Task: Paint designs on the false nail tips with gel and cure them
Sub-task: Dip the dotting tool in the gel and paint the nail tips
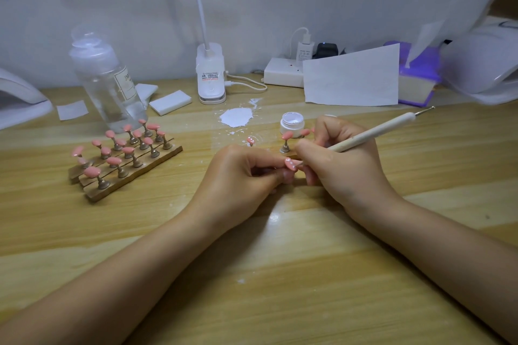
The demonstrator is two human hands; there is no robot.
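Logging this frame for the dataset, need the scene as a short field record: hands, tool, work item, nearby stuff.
left hand: pinches the pink nail tip on its stand
right hand: grips the dotting pen, its tip at the nail
nail tip state: white dots on it
gel jar: open, white, behind the hands
rack of nail tips: to the left, pink tips, no dots seen
other dotted tip: standing beyond the left hand
white spill: on the table
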